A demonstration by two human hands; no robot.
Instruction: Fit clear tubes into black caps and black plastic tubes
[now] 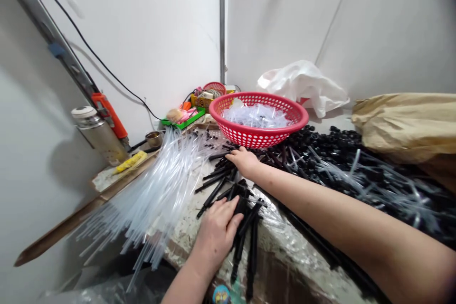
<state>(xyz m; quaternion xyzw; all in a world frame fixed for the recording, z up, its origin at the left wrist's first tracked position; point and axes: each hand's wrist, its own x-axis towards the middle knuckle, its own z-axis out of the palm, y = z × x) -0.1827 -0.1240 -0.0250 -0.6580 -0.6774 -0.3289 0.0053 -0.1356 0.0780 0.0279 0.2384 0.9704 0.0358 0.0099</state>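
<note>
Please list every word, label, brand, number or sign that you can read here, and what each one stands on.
No text can be read anywhere in this view.
Flask: small marks near its base, too small to make out.
Round blue item: a yellowish design, no lettering that I can read.

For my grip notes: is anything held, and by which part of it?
The left hand touches black parts near their far ends; the right hand is over others. Whether either actually grips one cannot be told.
</note>
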